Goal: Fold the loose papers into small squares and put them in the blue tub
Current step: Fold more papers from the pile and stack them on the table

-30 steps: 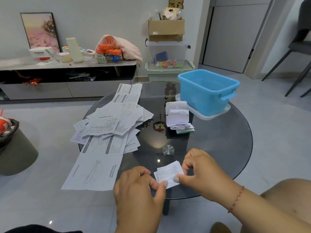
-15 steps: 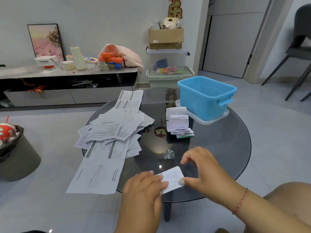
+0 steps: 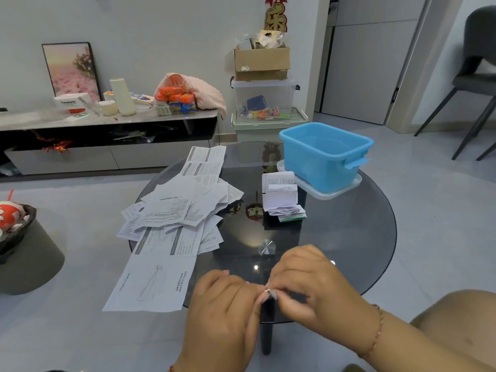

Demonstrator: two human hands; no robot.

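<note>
Both hands meet at the near edge of the table; left hand (image 3: pixel 228 304) and right hand (image 3: pixel 303 285) have fingers curled, tips pinched together on a folded paper (image 3: pixel 267 291); only a thin white sliver of it shows between the fingertips, rest hidden by the fingers; how many folds, can't tell; blurred here. Thin bracelet (image 3: pixel 377 331) on the right wrist; bare knee at lower right.

Round dark glass table (image 3: pixel 349 251) under the hands; metal disc (image 3: pixel 266 247) at its centre just beyond them. Loose papers (image 3: pixel 177 210) spread in a messy overlapping pile on the table's left half; one long instruction sheet (image 3: pixel 153 283) hangs over the near-left edge; another long strip runs toward the far edge. Stack of folded papers (image 3: pixel 281 197) sits near table centre-right, just beside the blue tub (image 3: pixel 322 154); tub stands on a clear lid (image 3: pixel 346 187) at the far right of the table; whether any paper lies inside, can't tell.

Beyond: low console (image 3: pixel 107 122) along the wall with a framed picture (image 3: pixel 71 69), white containers, orange packets, a pink cloth; clear storage bins stacked with a cardboard box (image 3: pixel 261 63) on top; grey chair (image 3: pixel 475 79) far right; dark round stool (image 3: pixel 26 253) far left.
</note>
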